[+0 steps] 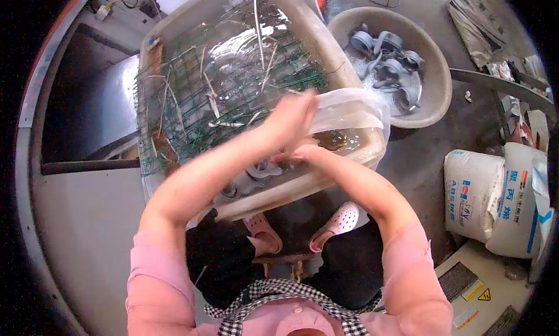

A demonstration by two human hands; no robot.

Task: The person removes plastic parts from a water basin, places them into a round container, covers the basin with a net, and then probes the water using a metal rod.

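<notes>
At the far left, a shiny metal sheet (102,115) shows inside a dark opening beside the large tub (314,30). The tub holds water, with green wire mesh (308,77) lying across its far part and thin white strips (227,125) scattered over the mesh. Grey plastic rings (265,168) sit in the tub's near side, just left of the hands and partly hidden by the left arm. The left hand (294,118) is above the tub, its fingers pointing away and to the right; I cannot tell whether they grip anything. The right hand (300,151) is just below it, nearer the person, its fingertips beside the grey rings; whether they are closed on one cannot be told. Clear plastic film (355,106) drapes over the tub's right corner, next to the left hand. Below the tub are two pink shoes (343,219). Further right, a round basin (441,74) holds more grey rings (391,68), and two white sacks (473,190) stand side by side on the floor.
</notes>
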